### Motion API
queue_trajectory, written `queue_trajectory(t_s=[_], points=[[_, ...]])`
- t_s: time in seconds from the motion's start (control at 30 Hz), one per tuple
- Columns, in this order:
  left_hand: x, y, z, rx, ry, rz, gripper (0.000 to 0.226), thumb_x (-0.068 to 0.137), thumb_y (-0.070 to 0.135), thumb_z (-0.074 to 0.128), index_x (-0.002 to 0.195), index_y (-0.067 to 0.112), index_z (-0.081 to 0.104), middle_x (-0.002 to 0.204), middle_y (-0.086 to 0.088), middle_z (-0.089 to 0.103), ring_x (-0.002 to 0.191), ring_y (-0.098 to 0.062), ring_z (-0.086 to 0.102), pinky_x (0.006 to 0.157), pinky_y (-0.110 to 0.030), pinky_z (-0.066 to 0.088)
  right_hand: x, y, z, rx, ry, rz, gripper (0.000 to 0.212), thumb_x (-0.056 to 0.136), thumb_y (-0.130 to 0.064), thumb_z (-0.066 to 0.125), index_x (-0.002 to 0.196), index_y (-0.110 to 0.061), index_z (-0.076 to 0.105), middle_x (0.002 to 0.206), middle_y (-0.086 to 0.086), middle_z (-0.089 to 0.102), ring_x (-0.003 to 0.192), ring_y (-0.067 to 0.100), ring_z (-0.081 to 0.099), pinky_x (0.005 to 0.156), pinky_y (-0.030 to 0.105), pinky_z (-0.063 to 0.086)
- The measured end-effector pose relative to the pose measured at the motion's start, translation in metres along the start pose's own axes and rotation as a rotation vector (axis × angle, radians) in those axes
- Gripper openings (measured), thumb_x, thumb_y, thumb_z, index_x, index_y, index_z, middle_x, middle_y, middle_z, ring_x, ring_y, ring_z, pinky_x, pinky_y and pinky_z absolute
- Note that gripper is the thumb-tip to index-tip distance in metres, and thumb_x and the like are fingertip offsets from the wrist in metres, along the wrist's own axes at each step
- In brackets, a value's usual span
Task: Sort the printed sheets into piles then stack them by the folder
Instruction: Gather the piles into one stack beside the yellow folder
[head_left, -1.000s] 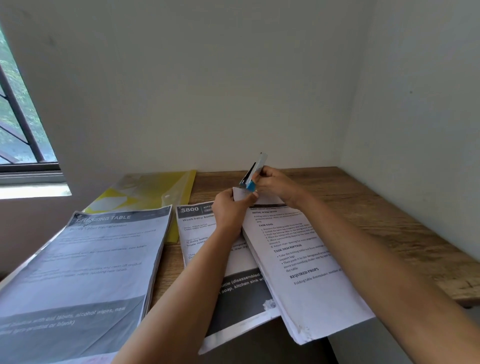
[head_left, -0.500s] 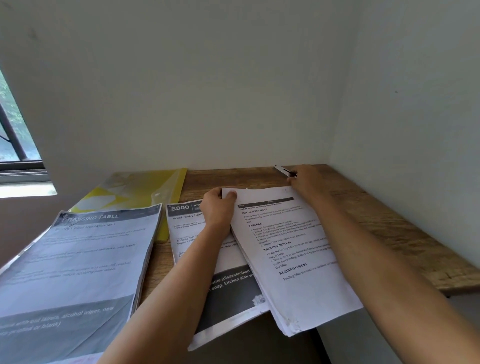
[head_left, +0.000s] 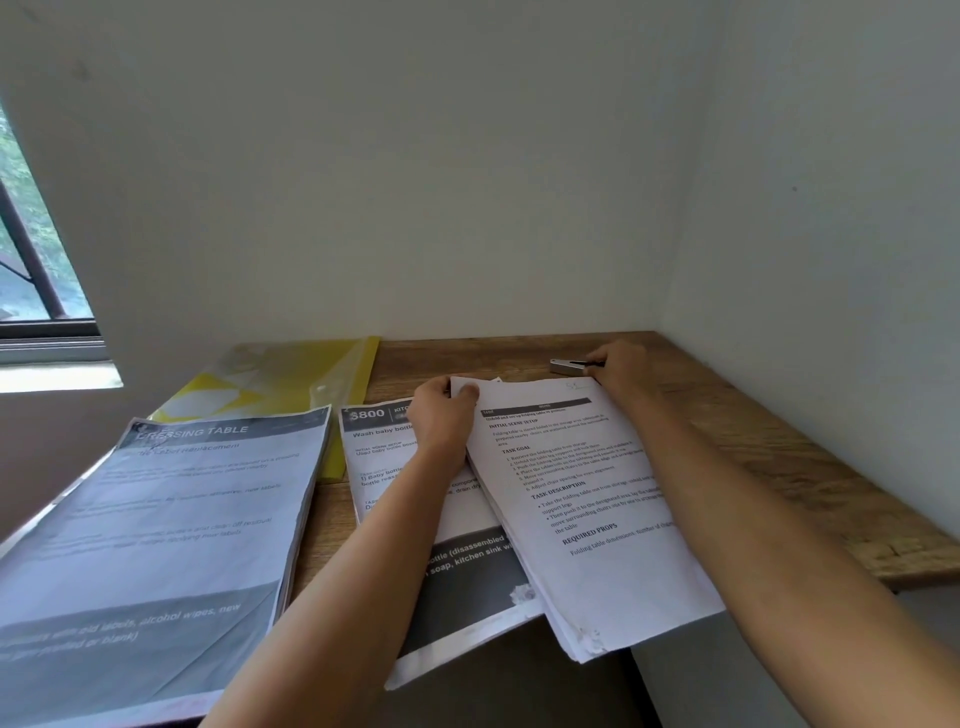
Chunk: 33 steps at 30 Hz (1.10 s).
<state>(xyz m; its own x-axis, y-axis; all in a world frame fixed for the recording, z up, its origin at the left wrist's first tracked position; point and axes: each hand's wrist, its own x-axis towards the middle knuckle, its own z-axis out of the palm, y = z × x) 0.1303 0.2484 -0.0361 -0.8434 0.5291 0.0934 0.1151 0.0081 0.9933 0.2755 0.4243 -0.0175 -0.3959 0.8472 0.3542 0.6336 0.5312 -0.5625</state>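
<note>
Pinching the top left corner of the text sheets (head_left: 597, 499) between thumb and curled fingers, the left hand (head_left: 441, 415) held that bundle where it lay slanted across the bottle sheets (head_left: 379, 457); both overhung the near edge of the wooden table (head_left: 769, 447). The right hand (head_left: 621, 366) reached toward the far right corner, its fingers curled round one end of a small silver stapler (head_left: 566, 365) that lay on the wood. A thicker dressing-table pile (head_left: 166, 519) lay at the left, its far edge overlapping the yellow folder (head_left: 291, 379), which sat by the wall.
</note>
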Motion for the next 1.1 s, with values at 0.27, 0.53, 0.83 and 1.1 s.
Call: queue_trajectory(t_s=[0.27, 0.53, 0.83, 1.1], points=[[0.0, 0.001, -0.001, -0.104, -0.028, -0.064, 0.006, 0.092, 0.017, 0.06, 0.087, 0.019, 0.063, 0.098, -0.009, 0.069, 0.084, -0.026, 0.069, 0.076, -0.043, 0.06, -0.012, -0.026, -0.038, 0.173, 0.026, 0.125, 0.036, 0.102, -0.025, 0.035, 0.11, 0.0, 0.06, 0.108, 0.018, 0.062, 0.104, 0.031, 0.057, 0.075, 0.027, 0.036], [-0.012, 0.018, -0.005, -0.353, -0.096, -0.105, 0.007, 0.093, 0.011, 0.058, 0.098, 0.013, 0.062, 0.1, -0.015, 0.069, 0.087, -0.033, 0.068, 0.075, -0.05, 0.059, -0.047, 0.018, -0.067, 0.304, -0.278, 0.217, 0.043, 0.095, -0.048, 0.041, 0.106, -0.017, 0.069, 0.107, 0.004, 0.069, 0.096, 0.022, 0.066, 0.092, 0.044, 0.051], [-0.025, 0.039, -0.015, -0.464, -0.127, -0.04, 0.006, 0.095, 0.009, 0.056, 0.096, 0.011, 0.062, 0.089, -0.008, 0.065, 0.075, -0.024, 0.063, 0.07, -0.038, 0.058, -0.096, 0.011, -0.086, 0.401, -0.321, 0.283, 0.014, 0.095, -0.008, 0.053, 0.106, -0.004, 0.061, 0.112, 0.016, 0.066, 0.101, 0.032, 0.064, 0.093, 0.048, 0.05], [-0.019, 0.067, -0.067, -0.141, -0.053, 0.028, 0.055, 0.086, 0.045, 0.051, 0.125, 0.005, 0.053, 0.117, -0.018, 0.063, 0.097, -0.031, 0.064, 0.088, -0.046, 0.054, -0.096, -0.032, -0.08, 0.484, -0.22, 0.255, 0.021, 0.092, 0.001, 0.054, 0.111, 0.001, 0.063, 0.116, 0.017, 0.064, 0.101, 0.029, 0.06, 0.094, 0.039, 0.048]])
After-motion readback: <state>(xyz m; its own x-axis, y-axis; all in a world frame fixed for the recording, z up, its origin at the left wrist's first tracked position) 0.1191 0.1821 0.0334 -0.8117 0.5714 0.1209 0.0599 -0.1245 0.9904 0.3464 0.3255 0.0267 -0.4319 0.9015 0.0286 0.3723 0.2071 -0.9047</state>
